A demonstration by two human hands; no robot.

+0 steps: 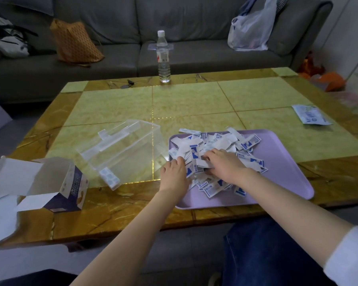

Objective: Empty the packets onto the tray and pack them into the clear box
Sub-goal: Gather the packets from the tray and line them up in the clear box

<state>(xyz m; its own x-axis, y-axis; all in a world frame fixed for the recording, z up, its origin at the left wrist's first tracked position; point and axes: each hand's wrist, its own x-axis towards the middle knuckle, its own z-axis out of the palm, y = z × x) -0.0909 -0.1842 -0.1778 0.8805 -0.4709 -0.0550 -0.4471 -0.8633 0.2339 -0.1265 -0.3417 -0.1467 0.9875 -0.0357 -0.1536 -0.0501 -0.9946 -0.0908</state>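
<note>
A lilac tray (281, 180) lies on the table's near right part, with a heap of small white-and-blue packets (217, 145) spread over its left half. A clear plastic box (122, 153) lies tilted on its side just left of the tray, its opening facing the tray. My left hand (174, 172) rests palm down on the packets at the tray's left edge. My right hand (223, 164) lies on the middle of the heap, fingers curled over some packets. What is under either palm is hidden.
An opened white-and-purple carton (56, 188) lies at the near left of the green-and-brown table (186, 100). A water bottle (163, 58) stands at the far edge, a flat printed pouch (310, 117) at the right. A grey sofa with bags sits behind.
</note>
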